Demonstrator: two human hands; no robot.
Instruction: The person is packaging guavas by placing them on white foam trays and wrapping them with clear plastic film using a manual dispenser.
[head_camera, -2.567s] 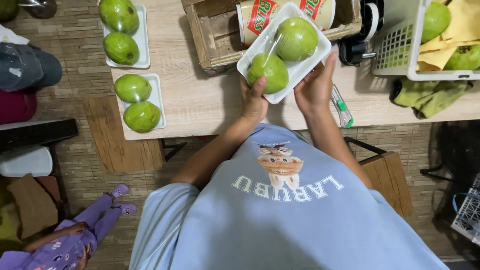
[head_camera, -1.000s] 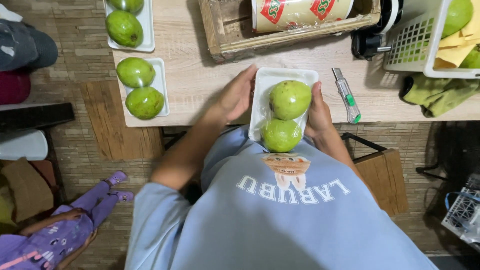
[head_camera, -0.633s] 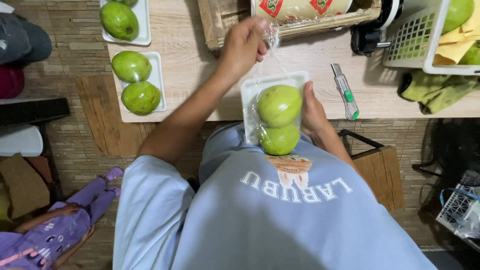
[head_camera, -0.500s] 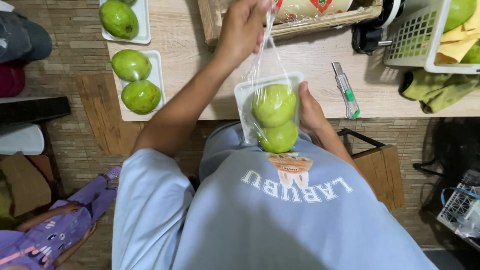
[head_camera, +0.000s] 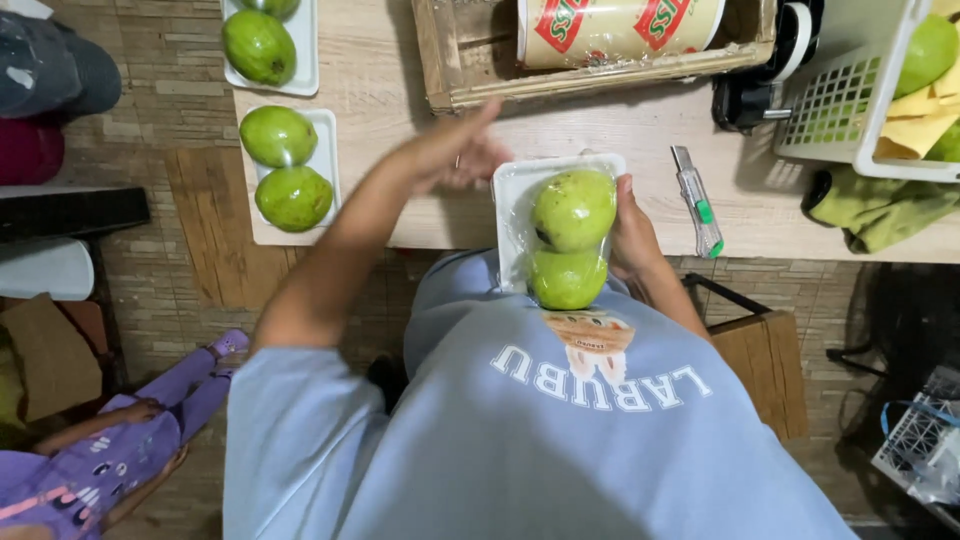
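1. Since the pale wooden tabletop carries everything here, I would keep the work low over its near edge, where the wrapping is going on, so the load has somewhere to settle if it slips.
2. The wooden crate holding the big roll of cling film sits just beyond the work; I judge the film should be drawn toward the body in a straight line so it lays flat without creases.
3. The white foam tray with two green round fruits under clear film is held at the table's near edge, against the person's chest, and tilted; I would level it so the fruits do not roll while the film tightens.
4. The right hand grips the tray's right side, fingers wrapped round its edge. That grasp should stay firm but not crush the foam.
5. The left hand is just left of the tray's far corner, loosely curled with the thumb raised; I cannot tell whether it pinches any film. I would smooth the film down the tray's left side and tuck it under.
6. The green-and-grey utility knife lies near the tray's right; keep fingers away from it.
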